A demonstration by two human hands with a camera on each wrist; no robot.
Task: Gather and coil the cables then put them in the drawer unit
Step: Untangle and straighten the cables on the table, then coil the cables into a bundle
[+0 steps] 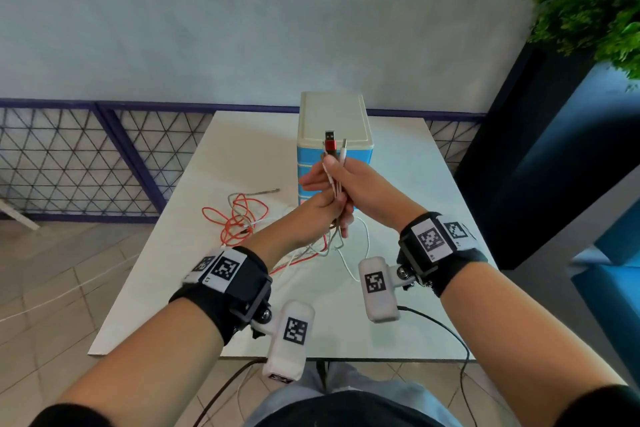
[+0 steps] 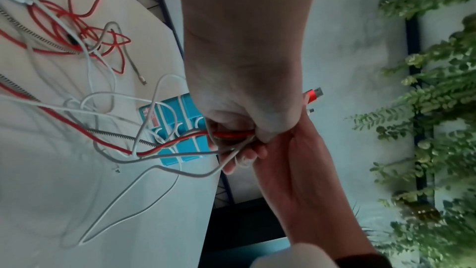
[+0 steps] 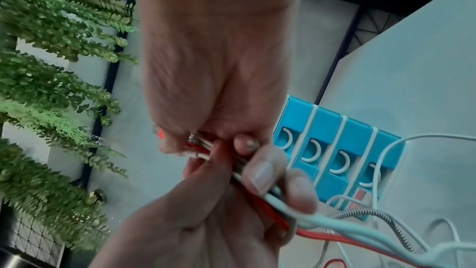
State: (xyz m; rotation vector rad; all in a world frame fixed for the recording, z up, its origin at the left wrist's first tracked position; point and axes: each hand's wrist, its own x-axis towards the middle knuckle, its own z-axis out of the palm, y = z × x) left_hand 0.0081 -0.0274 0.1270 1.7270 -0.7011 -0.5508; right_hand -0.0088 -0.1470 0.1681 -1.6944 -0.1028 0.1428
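On the left of the table (image 1: 145, 288), loose red loops (image 1: 239, 218) are still tangled. The cables (image 1: 337, 184) are held tight near their plugs by the left hand (image 1: 320, 210) and right hand (image 1: 360, 180), before the shut drawer unit (image 1: 334, 135). A knot could be pulled tight.

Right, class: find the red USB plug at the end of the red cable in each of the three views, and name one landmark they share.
Head: the red USB plug sticks up above both hands, centre frame.
Left wrist: at centre right, past the left hand.
Right wrist: only a red sliver beside the right hand, centre left.
Shared landmark: the blue drawer unit.
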